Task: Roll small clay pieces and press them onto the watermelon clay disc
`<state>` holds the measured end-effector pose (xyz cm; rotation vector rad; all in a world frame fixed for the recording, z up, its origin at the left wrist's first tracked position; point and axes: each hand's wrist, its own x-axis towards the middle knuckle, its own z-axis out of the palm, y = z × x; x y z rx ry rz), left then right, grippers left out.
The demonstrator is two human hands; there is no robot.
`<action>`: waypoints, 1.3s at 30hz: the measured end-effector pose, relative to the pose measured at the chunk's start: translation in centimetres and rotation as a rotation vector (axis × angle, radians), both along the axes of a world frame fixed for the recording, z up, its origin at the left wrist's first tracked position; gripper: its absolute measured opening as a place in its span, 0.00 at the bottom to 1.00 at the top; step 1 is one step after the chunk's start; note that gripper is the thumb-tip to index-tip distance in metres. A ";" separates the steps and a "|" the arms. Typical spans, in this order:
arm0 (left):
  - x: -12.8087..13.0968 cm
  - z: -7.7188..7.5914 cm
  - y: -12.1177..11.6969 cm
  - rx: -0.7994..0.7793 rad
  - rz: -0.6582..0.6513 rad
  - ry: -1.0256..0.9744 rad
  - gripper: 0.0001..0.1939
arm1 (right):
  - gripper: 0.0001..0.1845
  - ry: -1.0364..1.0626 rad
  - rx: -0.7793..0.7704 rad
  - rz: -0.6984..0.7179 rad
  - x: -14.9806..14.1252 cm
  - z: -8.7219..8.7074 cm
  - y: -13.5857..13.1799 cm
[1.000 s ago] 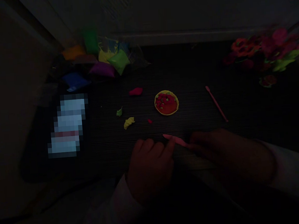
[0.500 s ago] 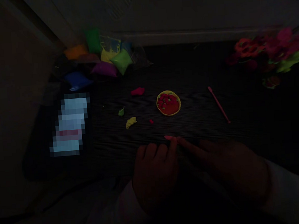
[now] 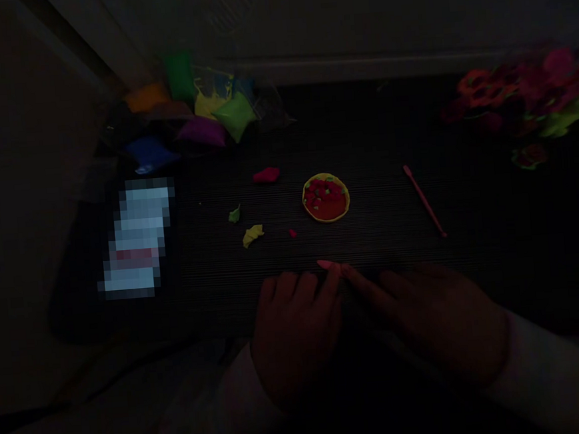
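Observation:
In the dim light, my left hand [image 3: 296,333] is closed at the table's front edge. Its index finger lies on a small pink pointed clay tool [image 3: 324,264], whose tip sticks out to the left. My right hand [image 3: 435,316] meets it from the other side, index fingertip at the tool's covered end and the remaining fingers curled. Beyond the hands sits a small round yellow-rimmed clay dish [image 3: 328,219] with red and green bits on a red base. Left of the dish lie a red clay lump [image 3: 267,175], a tiny red piece [image 3: 293,233], a yellow piece [image 3: 253,236] and a green piece [image 3: 234,214].
A pink stick tool [image 3: 424,201] rests at the right. Coloured clay packets [image 3: 201,131] are heaped at the back left, behind a lit, blurred phone [image 3: 138,239]. Red, pink and yellow-green flower-like shapes [image 3: 525,91] stand at the back right, before a wall.
Both hands have shifted very slightly, with the pink tool still at their fingertips. The view has moved a little. The pieces on the table lie as before.

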<state>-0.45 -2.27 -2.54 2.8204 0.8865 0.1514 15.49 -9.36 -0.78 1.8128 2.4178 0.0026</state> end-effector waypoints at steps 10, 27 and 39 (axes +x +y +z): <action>-0.5 -0.9 0.3 0.014 0.001 -0.050 0.19 | 0.24 -0.014 0.027 0.024 -0.3 0.2 0.3; -1.1 -0.6 1.0 -0.197 0.140 -0.364 0.20 | 0.20 0.275 0.084 0.041 1.2 -0.9 -0.1; -0.5 2.2 2.4 -0.279 0.156 -0.525 0.11 | 0.15 1.015 -0.149 -0.362 -0.3 0.9 -0.7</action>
